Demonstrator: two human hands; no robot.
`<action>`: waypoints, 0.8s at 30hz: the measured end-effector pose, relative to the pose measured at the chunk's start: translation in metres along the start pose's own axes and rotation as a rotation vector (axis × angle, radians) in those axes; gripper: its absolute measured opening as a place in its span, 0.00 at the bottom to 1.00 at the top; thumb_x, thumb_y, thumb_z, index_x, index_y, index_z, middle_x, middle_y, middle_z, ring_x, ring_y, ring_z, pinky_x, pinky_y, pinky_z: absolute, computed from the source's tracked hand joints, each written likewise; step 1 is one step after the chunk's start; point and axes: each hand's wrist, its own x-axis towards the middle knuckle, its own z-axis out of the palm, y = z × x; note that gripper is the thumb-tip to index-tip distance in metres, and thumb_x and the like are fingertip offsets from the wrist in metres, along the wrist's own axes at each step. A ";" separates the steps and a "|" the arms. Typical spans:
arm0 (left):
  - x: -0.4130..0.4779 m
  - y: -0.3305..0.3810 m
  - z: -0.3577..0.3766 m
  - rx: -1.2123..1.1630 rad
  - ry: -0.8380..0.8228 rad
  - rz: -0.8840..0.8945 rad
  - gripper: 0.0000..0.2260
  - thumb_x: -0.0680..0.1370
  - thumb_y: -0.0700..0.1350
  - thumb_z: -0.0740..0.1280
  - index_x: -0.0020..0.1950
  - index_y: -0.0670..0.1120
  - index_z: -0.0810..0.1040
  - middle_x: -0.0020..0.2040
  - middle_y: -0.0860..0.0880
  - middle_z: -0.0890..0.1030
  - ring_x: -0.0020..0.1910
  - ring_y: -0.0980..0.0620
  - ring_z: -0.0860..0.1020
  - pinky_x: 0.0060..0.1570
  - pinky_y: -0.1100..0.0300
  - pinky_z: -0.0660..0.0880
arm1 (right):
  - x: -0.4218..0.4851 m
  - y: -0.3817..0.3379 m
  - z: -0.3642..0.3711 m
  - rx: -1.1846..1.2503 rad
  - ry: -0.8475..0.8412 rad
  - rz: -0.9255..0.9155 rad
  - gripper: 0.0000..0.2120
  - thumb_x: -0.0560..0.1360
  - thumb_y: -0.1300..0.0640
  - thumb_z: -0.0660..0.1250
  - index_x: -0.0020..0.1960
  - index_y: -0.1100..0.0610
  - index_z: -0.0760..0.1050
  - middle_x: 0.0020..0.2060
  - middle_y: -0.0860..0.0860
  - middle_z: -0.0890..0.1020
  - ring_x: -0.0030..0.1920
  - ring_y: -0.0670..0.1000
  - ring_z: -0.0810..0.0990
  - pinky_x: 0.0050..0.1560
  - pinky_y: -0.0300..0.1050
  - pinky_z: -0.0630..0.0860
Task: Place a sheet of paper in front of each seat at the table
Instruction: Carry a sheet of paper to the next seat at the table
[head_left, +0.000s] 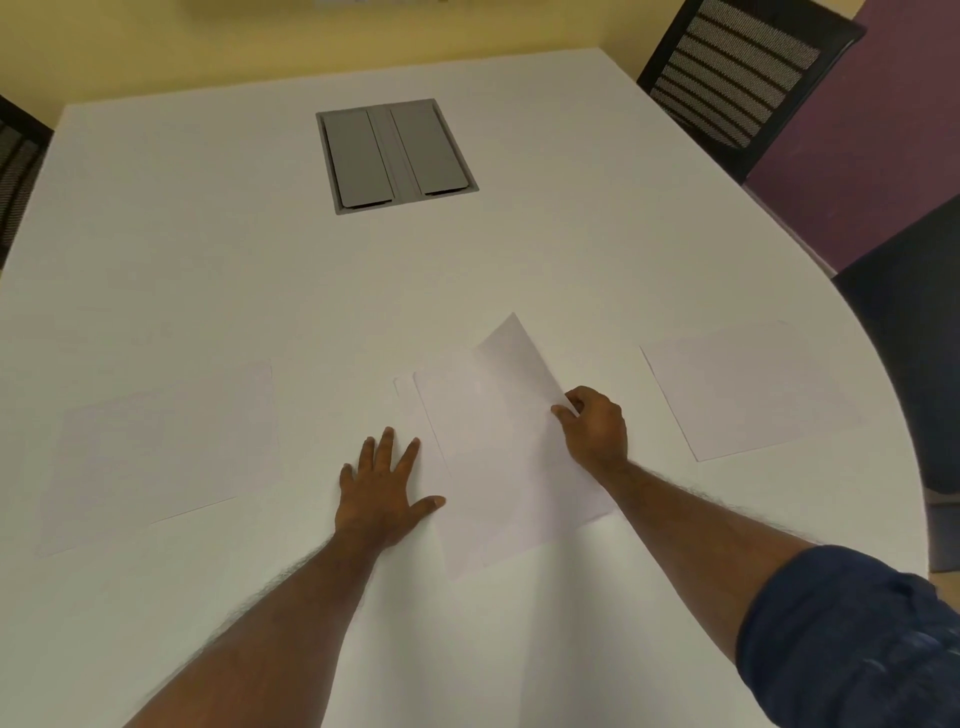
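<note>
A small stack of white paper sheets (467, 431) lies in the middle of the white table (260, 249), near me. My left hand (387, 491) rests flat with fingers spread on the stack's left part. My right hand (595, 428) pinches the right edge of the top sheet (511, 358), whose far corner curls up off the stack. One single sheet (748, 387) lies flat at the right, another single sheet (156, 452) lies flat at the left.
A grey cable hatch (396, 155) is set into the table's far middle. A black mesh chair (737, 78) stands at the far right, another chair (15, 161) at the far left edge, and a dark seat (914, 332) at the right.
</note>
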 end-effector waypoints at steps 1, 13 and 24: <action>0.000 0.000 -0.002 0.001 -0.005 0.000 0.41 0.74 0.73 0.53 0.80 0.57 0.42 0.81 0.47 0.38 0.80 0.44 0.41 0.75 0.40 0.50 | 0.001 -0.001 -0.002 0.026 -0.004 0.005 0.08 0.75 0.53 0.71 0.49 0.57 0.80 0.43 0.51 0.83 0.44 0.55 0.80 0.46 0.46 0.75; -0.040 -0.015 -0.055 -0.236 0.002 -0.130 0.42 0.75 0.71 0.57 0.81 0.50 0.48 0.81 0.46 0.46 0.80 0.45 0.49 0.74 0.43 0.56 | -0.024 -0.044 -0.029 0.386 -0.065 -0.091 0.05 0.74 0.58 0.73 0.46 0.60 0.81 0.42 0.55 0.86 0.45 0.58 0.85 0.51 0.55 0.81; -0.116 -0.055 -0.138 -1.232 0.078 -0.242 0.41 0.73 0.65 0.69 0.78 0.48 0.58 0.72 0.47 0.71 0.69 0.46 0.72 0.68 0.46 0.70 | -0.103 -0.137 -0.026 0.757 -0.213 -0.041 0.03 0.74 0.59 0.73 0.48 0.57 0.82 0.49 0.58 0.86 0.52 0.61 0.85 0.59 0.60 0.80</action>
